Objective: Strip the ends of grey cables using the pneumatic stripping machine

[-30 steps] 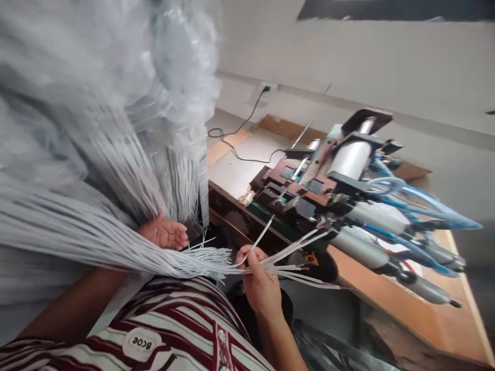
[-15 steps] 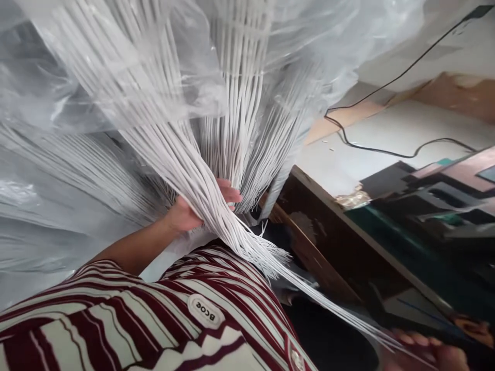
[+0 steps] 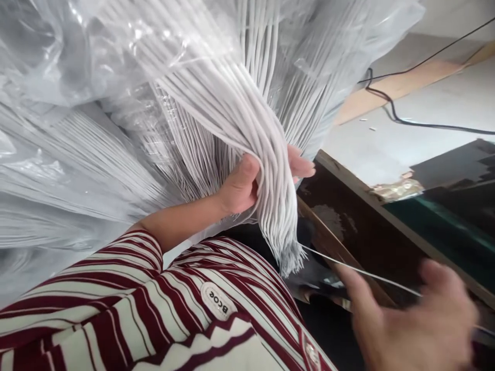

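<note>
A thick bundle of white cords (image 3: 270, 170) hangs down from under clear plastic sheeting (image 3: 116, 46). My left hand (image 3: 247, 183) is wrapped round the bundle from behind, thumb at its left side and fingertips showing at its right. The cords' frayed ends hang below that hand. My right hand (image 3: 417, 319), at the lower right, is blurred, with thumb and fingers spread apart. One thin white cord (image 3: 359, 270) runs from the bundle's end toward it and passes behind its fingers; no grip on the cord can be made out.
More white cords (image 3: 112, 159) lie under plastic on the left. A dark brown wooden piece (image 3: 348, 211) stands on the right. Beyond it are a pale surface with a black cable (image 3: 425, 125) and a dark green object (image 3: 436, 226).
The bundle and my left hand appear further right in view. Several strands stretched to my right hand before; now one does. My right hand has opened and risen into fuller view.
</note>
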Available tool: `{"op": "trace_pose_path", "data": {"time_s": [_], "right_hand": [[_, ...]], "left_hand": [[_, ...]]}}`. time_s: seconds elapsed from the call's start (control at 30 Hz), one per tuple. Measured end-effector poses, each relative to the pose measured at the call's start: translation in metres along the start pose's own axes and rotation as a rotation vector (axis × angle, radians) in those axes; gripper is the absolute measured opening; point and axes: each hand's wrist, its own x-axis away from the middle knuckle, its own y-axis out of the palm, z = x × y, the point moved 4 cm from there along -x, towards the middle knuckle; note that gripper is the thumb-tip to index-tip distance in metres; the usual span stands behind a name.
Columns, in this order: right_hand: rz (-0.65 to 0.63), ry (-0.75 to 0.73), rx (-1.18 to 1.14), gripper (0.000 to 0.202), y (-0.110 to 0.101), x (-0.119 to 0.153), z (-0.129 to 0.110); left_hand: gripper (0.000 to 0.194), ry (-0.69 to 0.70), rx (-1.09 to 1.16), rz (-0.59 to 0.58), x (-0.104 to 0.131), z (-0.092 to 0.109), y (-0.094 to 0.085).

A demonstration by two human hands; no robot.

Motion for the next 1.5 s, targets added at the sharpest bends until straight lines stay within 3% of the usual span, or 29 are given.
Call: {"op": "trace_pose_path", "data": {"time_s": [0.13, 0.2, 0.3, 0.47, 0.57, 0.63, 0.77, 0.9, 0.97, 1.03, 1.1, 1.13, 1.23, 1.3, 1.4, 1.5], "right_hand": [[-0.186, -0.286, -0.115, 0.11, 0.054, -0.016, -0.055], [-0.194, -0.261, -0.16, 0.111, 0.08, -0.024, -0.067], [-0.17, -0.179, -0.191, 0.089, 0.108, -0.037, -0.065], [-0.196, -0.132, -0.107, 0.063, 0.12, -0.061, -0.05], [-0.18, -0.078, -0.012, 0.062, 0.115, -0.08, -0.044], [-0.148, -0.055, 0.064, 0.066, 0.11, -0.094, -0.04], [-0.103, -0.058, 0.121, 0.07, 0.107, -0.121, -0.034], [-0.127, -0.061, 0.125, 0.075, 0.116, -0.136, -0.035], [-0.149, -0.059, 0.123, 0.075, 0.121, -0.139, -0.038], [-0.159, -0.057, 0.111, 0.071, 0.125, -0.139, -0.04], [-0.163, -0.073, 0.1, 0.068, 0.125, -0.14, -0.04], [-0.169, -0.091, 0.091, 0.067, 0.125, -0.141, -0.039], [-0.218, -0.191, 0.034, 0.059, 0.124, -0.143, -0.036], [-0.263, -0.271, -0.03, 0.053, 0.122, -0.143, -0.035], [-0.338, -0.385, -0.149, 0.049, 0.125, -0.132, -0.034], [-0.449, -0.466, -0.188, 0.044, 0.143, -0.108, -0.03]], "left_hand": [[0.087, -0.006, -0.058, 0.0, -0.004, 0.0, 0.01], [0.089, -0.026, -0.096, 0.02, -0.004, 0.001, 0.014], [0.09, -0.072, -0.144, 0.063, -0.004, 0.001, 0.012], [0.087, -0.073, -0.207, 0.01, -0.002, -0.003, -0.01], [0.075, -0.078, -0.316, -0.07, 0.008, 0.005, -0.024], [0.063, -0.104, -0.401, -0.047, 0.023, 0.018, -0.034], [0.023, -0.04, -0.68, 0.308, 0.063, 0.06, -0.067], [0.013, 0.145, -1.098, 0.716, 0.1, 0.094, -0.106], [0.013, 0.159, -1.28, 0.815, 0.111, 0.1, -0.12], [0.013, 0.104, -1.491, 0.838, 0.117, 0.1, -0.127], [0.015, -0.034, -1.735, 0.733, 0.117, 0.095, -0.128], [0.017, -0.132, -1.863, 0.618, 0.115, 0.09, -0.127], [0.025, -0.458, -2.198, 0.132, 0.11, 0.068, -0.129], [0.032, -0.615, -2.347, -0.123, 0.11, 0.054, -0.135], [0.036, -0.699, -2.407, -0.355, 0.11, 0.038, -0.141], [0.018, -0.62, -2.343, -0.556, 0.113, 0.024, -0.138]]}}
